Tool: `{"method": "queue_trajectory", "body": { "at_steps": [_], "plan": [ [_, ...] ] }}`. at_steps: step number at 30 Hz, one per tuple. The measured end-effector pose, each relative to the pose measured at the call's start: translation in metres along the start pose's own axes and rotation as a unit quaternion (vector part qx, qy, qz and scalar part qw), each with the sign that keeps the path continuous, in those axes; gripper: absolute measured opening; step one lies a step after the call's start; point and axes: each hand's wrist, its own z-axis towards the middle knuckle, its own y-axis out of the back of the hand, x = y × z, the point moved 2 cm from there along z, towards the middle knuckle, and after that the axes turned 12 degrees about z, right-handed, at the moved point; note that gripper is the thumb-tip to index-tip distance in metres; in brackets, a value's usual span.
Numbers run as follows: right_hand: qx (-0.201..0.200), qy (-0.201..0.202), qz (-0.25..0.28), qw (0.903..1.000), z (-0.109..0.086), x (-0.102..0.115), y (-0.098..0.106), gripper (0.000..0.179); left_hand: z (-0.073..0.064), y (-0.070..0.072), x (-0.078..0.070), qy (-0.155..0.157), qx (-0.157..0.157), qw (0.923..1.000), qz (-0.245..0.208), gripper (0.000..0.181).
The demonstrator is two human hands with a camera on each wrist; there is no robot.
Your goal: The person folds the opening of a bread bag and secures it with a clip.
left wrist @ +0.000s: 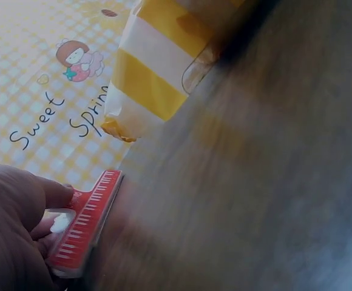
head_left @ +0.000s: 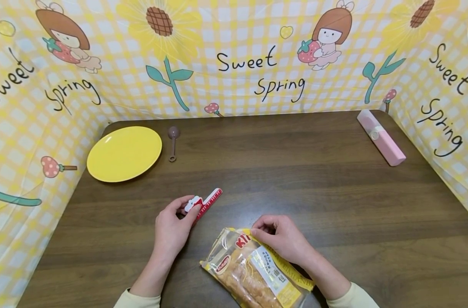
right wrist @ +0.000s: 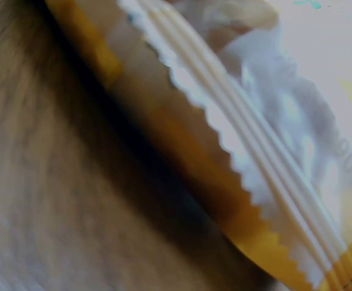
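My left hand [head_left: 172,226] pinches a red and white sealing clip [head_left: 210,203] with a piano-key pattern, just above the table left of the bread bag. The left wrist view shows the clip [left wrist: 86,225] between thumb and fingers, apart from the striped bag [left wrist: 148,66]. At the front of the table lies a clear and yellow bread bag [head_left: 243,273], with a golden loaf visible inside. My right hand [head_left: 284,239] pinches the bag's top edge with curled fingers. In the right wrist view, the bag's jagged seam [right wrist: 224,133] fills much of the picture, partly blurred.
A yellow oval plate [head_left: 124,154] lies at the back left, with a small brown spoon [head_left: 173,143] beside it. A long pink case [head_left: 381,139] lies at the back right. Patterned yellow checked cloth [head_left: 241,25] walls in the brown wooden table [head_left: 287,167].
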Motion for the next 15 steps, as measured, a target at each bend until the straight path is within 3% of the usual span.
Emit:
{"method": "queue_trajectory", "body": {
  "at_steps": [5,9,15],
  "plan": [
    [0.0,-0.002,-0.001,1.0,-0.0002,-0.0007,0.0004,0.008,-0.0003,0.002,-0.0012,0.005,-0.007,0.9998,-0.021,0.027],
    [-0.001,-0.003,-0.001,1.0,-0.0002,-0.0009,0.0006,0.008,-0.0007,0.0018,-0.002,0.005,0.026,0.9988,-0.04,0.026],
    [0.001,-0.002,-0.001,1.0,-0.0003,-0.0007,0.0009,0.008,-0.0006,0.0035,-0.0033,-0.02,0.083,0.9958,-0.032,0.025]
  ]
}}
